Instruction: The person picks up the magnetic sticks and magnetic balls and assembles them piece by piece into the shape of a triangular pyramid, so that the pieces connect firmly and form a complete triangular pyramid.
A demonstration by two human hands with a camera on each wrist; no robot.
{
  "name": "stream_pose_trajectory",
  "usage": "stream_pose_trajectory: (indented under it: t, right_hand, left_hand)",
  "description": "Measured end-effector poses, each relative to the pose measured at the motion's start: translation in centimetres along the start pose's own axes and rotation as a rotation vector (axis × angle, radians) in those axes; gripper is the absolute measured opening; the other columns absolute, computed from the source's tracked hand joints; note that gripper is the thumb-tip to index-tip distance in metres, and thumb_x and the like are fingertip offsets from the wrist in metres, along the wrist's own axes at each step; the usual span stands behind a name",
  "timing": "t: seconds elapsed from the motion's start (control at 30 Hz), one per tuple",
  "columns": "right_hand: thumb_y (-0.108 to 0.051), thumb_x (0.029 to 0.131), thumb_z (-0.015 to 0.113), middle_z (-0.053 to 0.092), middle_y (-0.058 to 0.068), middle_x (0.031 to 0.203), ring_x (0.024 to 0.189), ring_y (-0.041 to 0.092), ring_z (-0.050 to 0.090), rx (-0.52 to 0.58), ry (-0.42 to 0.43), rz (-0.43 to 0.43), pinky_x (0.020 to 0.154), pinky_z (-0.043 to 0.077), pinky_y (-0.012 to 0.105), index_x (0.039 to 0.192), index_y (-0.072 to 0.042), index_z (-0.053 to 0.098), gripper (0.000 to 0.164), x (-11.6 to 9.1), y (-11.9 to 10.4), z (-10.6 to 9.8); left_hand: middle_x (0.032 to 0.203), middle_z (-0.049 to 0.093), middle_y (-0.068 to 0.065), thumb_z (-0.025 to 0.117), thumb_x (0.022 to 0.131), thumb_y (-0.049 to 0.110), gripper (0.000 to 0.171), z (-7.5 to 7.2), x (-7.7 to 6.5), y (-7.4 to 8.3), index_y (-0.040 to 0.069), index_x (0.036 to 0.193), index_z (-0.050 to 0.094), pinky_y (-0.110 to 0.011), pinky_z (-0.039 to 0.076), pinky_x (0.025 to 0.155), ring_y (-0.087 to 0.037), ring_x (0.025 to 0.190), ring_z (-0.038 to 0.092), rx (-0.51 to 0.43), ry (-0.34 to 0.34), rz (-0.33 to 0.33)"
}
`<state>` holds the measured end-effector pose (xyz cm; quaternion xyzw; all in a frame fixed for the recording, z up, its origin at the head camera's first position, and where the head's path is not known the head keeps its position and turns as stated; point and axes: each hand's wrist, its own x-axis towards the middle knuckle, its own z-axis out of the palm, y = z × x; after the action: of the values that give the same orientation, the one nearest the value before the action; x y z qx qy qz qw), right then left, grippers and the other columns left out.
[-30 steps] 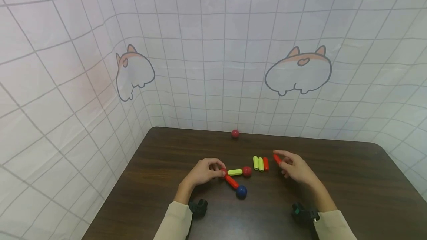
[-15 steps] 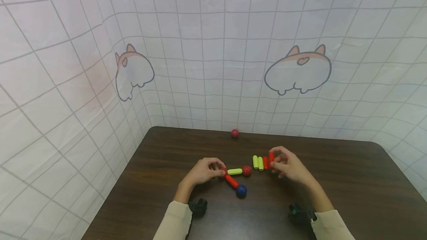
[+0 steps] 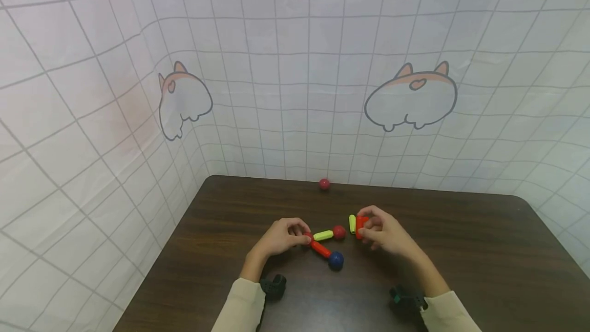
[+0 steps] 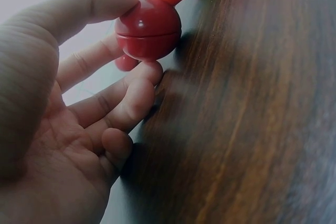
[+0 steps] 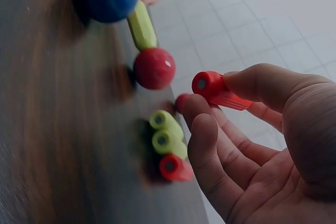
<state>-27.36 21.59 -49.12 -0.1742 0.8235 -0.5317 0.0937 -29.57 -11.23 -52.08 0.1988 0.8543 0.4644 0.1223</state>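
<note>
My left hand (image 3: 281,240) pinches a red ball (image 4: 148,29) between thumb and fingers. From that ball a yellow-green magnetic rod (image 3: 323,235) leads to a second red ball (image 3: 339,232). A red rod (image 3: 321,249) runs from it to a blue ball (image 3: 336,261). My right hand (image 3: 389,234) holds another red magnetic rod (image 5: 218,88) by thumb and fingertips, a grey disc showing in its end. Beneath and beside that hand lie two loose yellow-green rods (image 5: 163,141) and a loose red rod (image 5: 173,166), partly covered in the head view.
One more red ball (image 3: 324,184) rests at the far edge of the dark wooden table (image 3: 249,193). A white grid-patterned curtain (image 3: 295,91) hangs behind and along the left side. Each wrist wears a black camera (image 3: 274,287).
Carrying its red rod, my right hand has moved left over the loose rods. The joined balls and rods have swung slightly around the ball in my left hand, which stays in place.
</note>
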Motion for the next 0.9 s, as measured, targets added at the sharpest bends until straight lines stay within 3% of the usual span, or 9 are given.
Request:
stream_pose_trajectory:
  t: [0.53,0.9]
  right_hand:
    - [-0.014,0.097,0.070,0.071,0.011,0.092,0.074,0.029,0.069,-0.057,-0.017,0.029,0.058,0.057,0.036,0.126,-0.011,0.055,0.033,0.5,-0.8,3.7]
    - [-0.015,0.096,0.072,0.071,0.007,0.089,0.072,0.025,0.069,-0.072,-0.036,0.038,0.058,0.057,0.036,0.122,-0.015,0.056,0.030,0.7,-0.6,5.0]
  left_hand:
    - [0.082,0.066,-0.002,0.079,0.090,0.027,0.015,0.0,0.1,-0.2,0.018,0.101,0.074,-0.028,0.046,0.059,-0.014,0.067,0.055,-0.016,-0.007,0.012]
    - [0.082,0.066,-0.003,0.079,0.090,0.028,0.016,0.0,0.0,-0.2,0.017,0.100,0.073,-0.028,0.045,0.059,-0.014,0.067,0.055,-0.017,-0.003,0.006]
